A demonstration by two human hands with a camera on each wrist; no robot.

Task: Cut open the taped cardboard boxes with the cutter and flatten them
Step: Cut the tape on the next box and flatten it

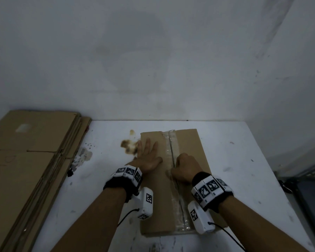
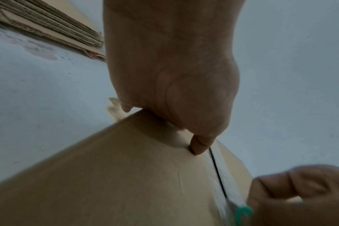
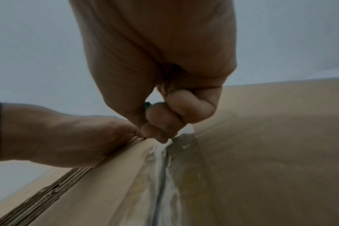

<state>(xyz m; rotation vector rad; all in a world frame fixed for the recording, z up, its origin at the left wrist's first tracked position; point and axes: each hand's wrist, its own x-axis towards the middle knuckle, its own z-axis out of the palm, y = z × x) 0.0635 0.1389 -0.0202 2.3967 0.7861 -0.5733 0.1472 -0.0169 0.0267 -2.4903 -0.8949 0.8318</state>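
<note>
A brown cardboard box [image 1: 189,151] lies on the white table [image 1: 244,160], with clear tape [image 1: 171,142] along its centre seam. My left hand [image 1: 147,155] presses flat on the box's left flap, fingers straight; its thumb tip [image 2: 198,146] touches the cardboard beside the seam. My right hand [image 1: 185,168] is curled in a fist around a green cutter [image 2: 242,214] at the seam's middle. A sliver of the green cutter [image 3: 147,104] shows between my right hand's fingers. The tape [image 3: 164,175] nearer me looks split and crumpled. The blade itself is hidden.
A stack of flattened cardboard [image 1: 31,151] lies at the table's left. Brown stains [image 1: 128,145] mark the table left of the box. A grey wall [image 1: 153,60] stands behind. A dark metal shelf frame [image 1: 307,179] is at the right edge.
</note>
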